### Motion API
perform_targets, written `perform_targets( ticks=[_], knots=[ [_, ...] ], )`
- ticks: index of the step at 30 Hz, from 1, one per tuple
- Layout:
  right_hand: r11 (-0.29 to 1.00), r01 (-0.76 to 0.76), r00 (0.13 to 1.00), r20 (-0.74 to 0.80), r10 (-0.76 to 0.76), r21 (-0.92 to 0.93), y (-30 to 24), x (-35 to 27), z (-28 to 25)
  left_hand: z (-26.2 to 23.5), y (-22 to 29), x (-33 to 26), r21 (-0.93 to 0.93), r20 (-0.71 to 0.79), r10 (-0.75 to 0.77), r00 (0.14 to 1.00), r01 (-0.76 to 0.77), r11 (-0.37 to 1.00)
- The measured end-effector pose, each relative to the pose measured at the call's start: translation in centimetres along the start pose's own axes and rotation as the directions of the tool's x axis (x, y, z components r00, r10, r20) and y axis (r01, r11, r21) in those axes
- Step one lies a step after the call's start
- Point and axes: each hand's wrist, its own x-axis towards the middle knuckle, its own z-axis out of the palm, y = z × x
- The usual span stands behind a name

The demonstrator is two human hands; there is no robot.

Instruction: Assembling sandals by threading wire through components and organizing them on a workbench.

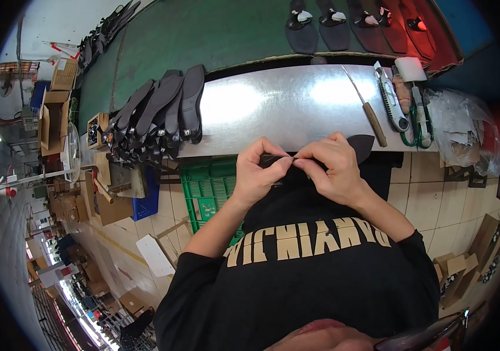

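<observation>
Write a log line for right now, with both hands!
left hand: pinching dark piece | right hand: pinched against left hand | sole: beside right hand | pointed tool: on metal tabletop

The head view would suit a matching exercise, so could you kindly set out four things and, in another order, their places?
1. Pointed tool
2. Pile of dark soles
3. Green crate
4. Dark flat piece

A. In the left hand and right hand
B. Lower than the metal tabletop
C. On the metal tabletop, left of the utility knife
D. At the metal tabletop's left end

Pairs: 1-C, 2-D, 3-B, 4-A.
</observation>
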Motion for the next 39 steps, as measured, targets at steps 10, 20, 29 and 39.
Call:
perform_targets(
  ticks=[10, 20, 29, 39],
  knots=[
    [0.903, 0.073, 0.923, -0.314, -0.222, -0.424, 2.3, 3.6, -4.5, -4.1, -2.3, 1.9, -0.344, -0.502, -0.133, 0.855, -0.057, 0.937],
    [0.883, -0.231, 0.958, -0.256, 0.133, -0.409, 9.9, -1.6, -3.2, -4.2, -4.8, 1.4, -0.797, -0.016, -0.52, 0.854, 0.303, 0.522],
    [0.743, -0.486, 0.871, 0.319, 0.373, 0.46, 1.7, -1.8, 1.9, -1.0, -2.8, 2.5, -0.895, 0.115, -0.551, 0.827, 0.326, 0.303],
    [0.859, -0.344, 0.937, 0.198, 0.288, 0.38, 1.8, -1.7, 3.3, -0.4, -4.0, 3.0, -0.919, 0.248, -0.491, 0.835, 0.364, 0.155]
  ],
)
